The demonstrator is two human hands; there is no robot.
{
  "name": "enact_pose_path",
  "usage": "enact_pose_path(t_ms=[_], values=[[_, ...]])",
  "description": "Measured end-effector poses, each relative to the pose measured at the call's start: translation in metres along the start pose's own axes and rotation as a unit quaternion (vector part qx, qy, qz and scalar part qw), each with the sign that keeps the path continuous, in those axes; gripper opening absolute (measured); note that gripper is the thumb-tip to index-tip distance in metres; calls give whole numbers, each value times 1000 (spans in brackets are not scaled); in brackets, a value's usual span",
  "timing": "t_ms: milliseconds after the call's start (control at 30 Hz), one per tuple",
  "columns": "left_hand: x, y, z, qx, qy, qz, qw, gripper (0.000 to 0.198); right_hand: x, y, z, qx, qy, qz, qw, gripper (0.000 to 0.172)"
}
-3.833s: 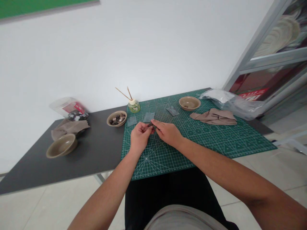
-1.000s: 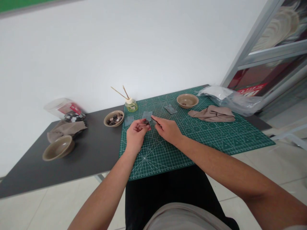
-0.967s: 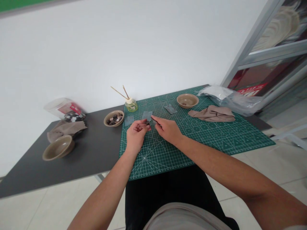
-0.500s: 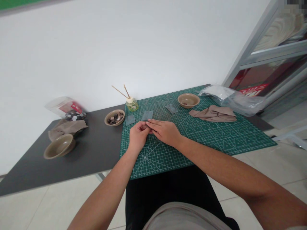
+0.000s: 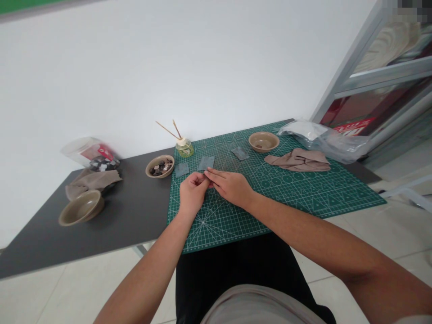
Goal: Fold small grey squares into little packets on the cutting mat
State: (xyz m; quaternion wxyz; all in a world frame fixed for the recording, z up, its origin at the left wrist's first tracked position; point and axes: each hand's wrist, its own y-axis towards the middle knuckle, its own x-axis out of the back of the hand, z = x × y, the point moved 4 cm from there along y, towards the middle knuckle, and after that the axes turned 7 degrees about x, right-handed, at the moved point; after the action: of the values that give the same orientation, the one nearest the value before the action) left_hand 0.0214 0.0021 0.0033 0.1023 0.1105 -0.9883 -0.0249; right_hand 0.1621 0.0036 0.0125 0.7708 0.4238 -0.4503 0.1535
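My left hand [image 5: 193, 191] and my right hand [image 5: 232, 185] meet over the green cutting mat [image 5: 290, 193], their fingertips pressed together. Both are closed around something small and dark that the fingers mostly hide; I cannot make out what it is. Just beyond my fingertips lies a grey sheet [image 5: 206, 162] on the mat. A second grey square [image 5: 182, 169] is to its left, and a small grey packet [image 5: 240, 153] lies to the right. Left of the mat, a tan bowl [image 5: 150, 173] holds dark and pale stone-like pieces [image 5: 162, 168].
A reed diffuser [image 5: 184, 147] stands near the wall. Toward the back right are a tan bowl [image 5: 264, 143] with a small piece inside, a brown cloth [image 5: 299, 160] and a clear plastic bag [image 5: 324, 137]. At left are a tilted bowl [image 5: 81, 209], another cloth [image 5: 92, 181] and a clear container [image 5: 84, 150].
The view has shifted slightly. My hands stay together in the same place, with the fingers moving only a little around what they hold.
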Motion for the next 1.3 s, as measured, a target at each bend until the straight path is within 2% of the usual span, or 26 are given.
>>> enact_pose_path(t_ms=[167,400,500,700,800,933,1067,1300], values=[[-3,2,10,30,-80,16,996,17,0,-1,-6,-48,6,-14,999,44],[-3,1,1,8,-18,20,1000,10,-2,-1,0,-4,3,-4,1000,41],[-3,1,4,21,-59,20,998,9,-2,-1,-3,-24,11,-19,999,42],[-5,4,13,28,-124,35,991,22,-2,-2,-11,-66,34,-35,997,41],[-6,4,12,26,-105,40,993,18,-2,-2,-9,-38,40,-39,998,43],[-4,2,5,-7,-20,38,999,7,-3,-1,-4,-1,28,-25,999,44],[-1,1,4,-32,23,23,999,12,-3,-1,-3,0,21,-11,1000,43],[-5,2,9,-8,-76,53,996,19,-1,-3,-8,-23,32,-44,998,43]])
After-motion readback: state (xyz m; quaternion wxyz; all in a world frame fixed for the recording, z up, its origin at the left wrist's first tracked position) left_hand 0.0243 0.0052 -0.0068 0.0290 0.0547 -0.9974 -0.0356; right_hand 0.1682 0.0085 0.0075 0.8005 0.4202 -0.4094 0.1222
